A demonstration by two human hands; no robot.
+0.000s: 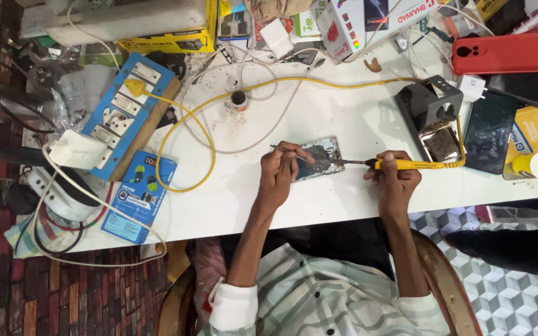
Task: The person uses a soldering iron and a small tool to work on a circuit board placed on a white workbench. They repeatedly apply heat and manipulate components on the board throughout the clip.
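Now soldering iron (406, 164) in right hand (395, 180), tip on opened phone (319, 158).

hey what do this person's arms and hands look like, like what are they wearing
Both hands, left and right, are bare, with no gloves or rings visible. The forearms are bare too. The shirt is pale with a green-grey check, and its sleeves are rolled up near the elbows, showing white cuffs.

Pale checked shirt, rolled white cuffs

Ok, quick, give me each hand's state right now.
Left hand: closed on a thin tool over the opened phone.
Right hand: closed on the yellow soldering iron.
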